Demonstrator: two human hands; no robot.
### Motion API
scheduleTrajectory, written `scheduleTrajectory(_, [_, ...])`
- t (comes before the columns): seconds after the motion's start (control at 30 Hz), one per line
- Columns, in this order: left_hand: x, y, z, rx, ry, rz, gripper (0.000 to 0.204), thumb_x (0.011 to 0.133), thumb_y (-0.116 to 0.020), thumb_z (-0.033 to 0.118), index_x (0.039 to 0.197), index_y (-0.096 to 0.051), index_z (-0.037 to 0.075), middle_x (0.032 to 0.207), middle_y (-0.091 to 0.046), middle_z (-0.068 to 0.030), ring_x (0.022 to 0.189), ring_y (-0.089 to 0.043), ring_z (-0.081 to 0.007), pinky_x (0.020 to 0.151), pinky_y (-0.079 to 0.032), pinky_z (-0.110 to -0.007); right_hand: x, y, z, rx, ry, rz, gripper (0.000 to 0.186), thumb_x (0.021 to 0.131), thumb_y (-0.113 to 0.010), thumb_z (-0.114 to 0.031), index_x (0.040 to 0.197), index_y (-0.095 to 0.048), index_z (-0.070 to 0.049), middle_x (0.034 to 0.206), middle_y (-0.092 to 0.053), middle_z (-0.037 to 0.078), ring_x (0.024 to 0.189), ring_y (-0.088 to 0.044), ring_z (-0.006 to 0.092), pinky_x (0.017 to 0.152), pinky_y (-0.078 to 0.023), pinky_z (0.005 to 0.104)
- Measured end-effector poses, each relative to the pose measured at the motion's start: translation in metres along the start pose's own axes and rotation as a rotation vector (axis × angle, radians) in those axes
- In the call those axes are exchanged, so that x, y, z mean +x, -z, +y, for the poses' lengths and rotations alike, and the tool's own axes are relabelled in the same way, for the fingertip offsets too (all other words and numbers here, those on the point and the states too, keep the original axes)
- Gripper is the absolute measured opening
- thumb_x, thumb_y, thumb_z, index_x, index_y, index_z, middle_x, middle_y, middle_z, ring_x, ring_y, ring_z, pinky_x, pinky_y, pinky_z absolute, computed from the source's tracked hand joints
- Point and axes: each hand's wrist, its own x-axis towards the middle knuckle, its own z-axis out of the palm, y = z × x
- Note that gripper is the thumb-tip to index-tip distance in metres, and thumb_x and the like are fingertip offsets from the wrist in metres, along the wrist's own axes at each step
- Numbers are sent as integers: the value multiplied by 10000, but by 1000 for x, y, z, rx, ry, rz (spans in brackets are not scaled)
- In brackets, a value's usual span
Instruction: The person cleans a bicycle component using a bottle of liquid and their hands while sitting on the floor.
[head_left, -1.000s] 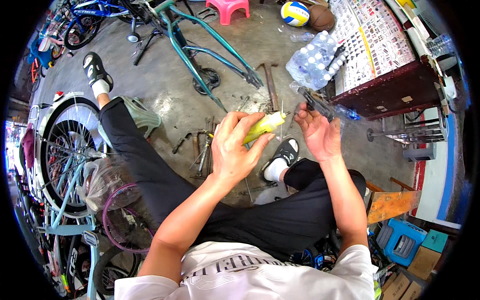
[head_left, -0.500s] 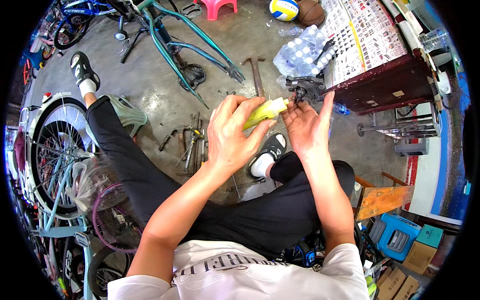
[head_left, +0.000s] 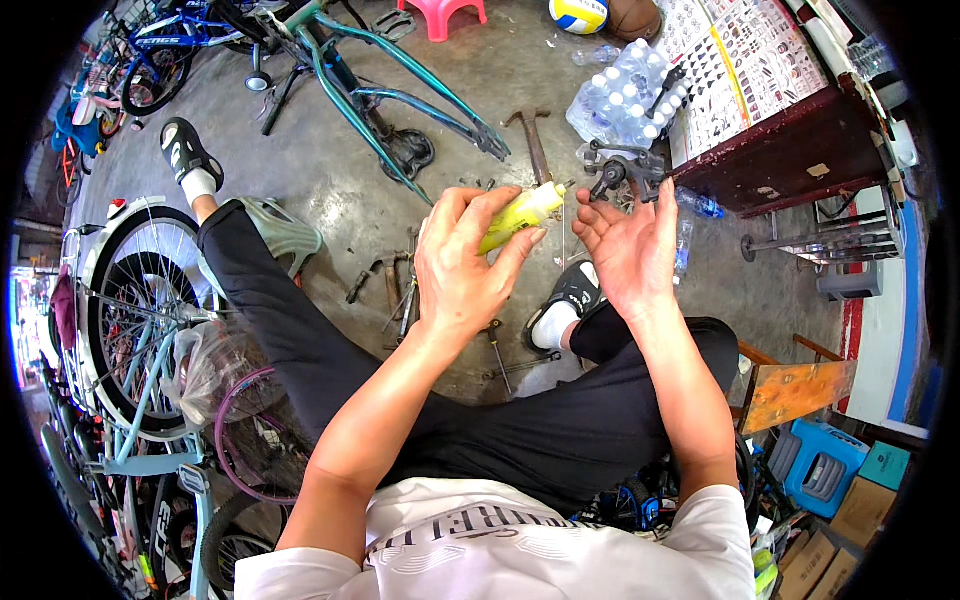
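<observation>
My left hand (head_left: 462,262) is closed around a small yellow squeeze bottle (head_left: 508,222). The bottle tilts so that its pale narrow nozzle points up and right. Across from it, my right hand (head_left: 636,255) is turned palm up, fingers partly bent and thumb raised. At its fingertips sits a black bicycle brake caliper (head_left: 622,177), between the thumb and the fingers; parts of the index and middle fingers seem hidden behind it. A short gap separates the nozzle from the caliper and the right fingers.
A hammer (head_left: 533,145) and several hand tools (head_left: 400,300) lie on the floor. Ahead stands a teal bike frame (head_left: 400,100). Wrapped water bottles (head_left: 625,100) sit beside a dark red cabinet (head_left: 780,165). A bicycle wheel (head_left: 140,310) is at left, a blue stool (head_left: 818,465) at right.
The whole view has shifted slightly, moving the scene rightward. The bottle's nozzle has drawn back from the right fingers, and the caliper now shows more fully, turned differently.
</observation>
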Motion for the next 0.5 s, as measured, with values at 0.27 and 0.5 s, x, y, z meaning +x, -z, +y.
scheduleTrajectory(0.27, [7, 9, -4, 39, -21, 2, 423, 840, -904, 104, 1233, -761, 43, 1051, -695, -127, 915, -709, -280, 806, -565, -378, 0, 3, 1, -22, -56, -65, 645, 1082, -424, -736, 1443, -583, -226, 1013, -681, 69, 870, -614, 202, 701, -414, 330])
scheduleTrajectory(0.5, [4, 12, -12, 104, -42, -12, 435, 828, -917, 152, 1228, -767, 69, 1048, -691, -120, 918, -697, -303, 803, -555, -402, 1, -6, 1, -74, -69, -25, 710, 1102, -309, -754, 1421, -505, -152, 976, -725, 227, 675, -632, 229, 660, -508, 386])
